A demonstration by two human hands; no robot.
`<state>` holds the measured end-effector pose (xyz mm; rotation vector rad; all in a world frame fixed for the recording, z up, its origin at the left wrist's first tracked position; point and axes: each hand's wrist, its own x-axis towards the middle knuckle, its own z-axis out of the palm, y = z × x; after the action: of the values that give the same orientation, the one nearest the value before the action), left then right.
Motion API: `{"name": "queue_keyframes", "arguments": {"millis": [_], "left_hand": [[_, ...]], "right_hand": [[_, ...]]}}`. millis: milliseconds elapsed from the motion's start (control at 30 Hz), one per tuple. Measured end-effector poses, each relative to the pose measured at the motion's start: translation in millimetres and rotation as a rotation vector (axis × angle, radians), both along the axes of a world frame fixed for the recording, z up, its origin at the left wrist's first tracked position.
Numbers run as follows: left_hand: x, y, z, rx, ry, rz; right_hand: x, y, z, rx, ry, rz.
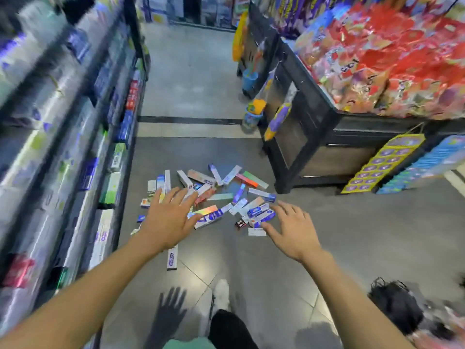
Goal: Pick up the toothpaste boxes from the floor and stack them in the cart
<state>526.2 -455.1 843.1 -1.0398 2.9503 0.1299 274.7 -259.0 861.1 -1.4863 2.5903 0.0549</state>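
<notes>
Between the blurred shelves (75, 137) and a dark display bin (314, 137), toothpaste boxes (219, 195) lie scattered on the grey floor (352, 248), while the left hand (168, 217) and right hand (294, 233) reach above them, fingers spread wide, holding nothing.

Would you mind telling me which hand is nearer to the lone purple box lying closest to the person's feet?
Left. The left hand hovers just above the purple box; the right hand is off to its right.
</notes>
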Motion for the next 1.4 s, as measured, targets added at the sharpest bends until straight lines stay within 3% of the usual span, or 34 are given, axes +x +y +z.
{"name": "queue_keyframes", "arguments": {"millis": [567,933,1167,1400], "left_hand": [[55.9,-90.7,-18.6,0.075,-0.093,0.546],[104.1,-181.1,-76.4,0.192,-0.18,0.578],[141.1,-217.0,-144.3,0.239,-0.147,0.465],[165.6,-245.2,-296.8,0.219,-0.249,0.464]], "right_hand": [[17.7,-245.9,-33.2,0.02,-0.196,0.488],[88.8,-340.4,-74.3,0.076,-0.242,0.501],[127.8,-365.3,-161.0,0.171,-0.216,0.491],[146.2,-396.8,-318.3,0.206,-0.212,0.531]]}}
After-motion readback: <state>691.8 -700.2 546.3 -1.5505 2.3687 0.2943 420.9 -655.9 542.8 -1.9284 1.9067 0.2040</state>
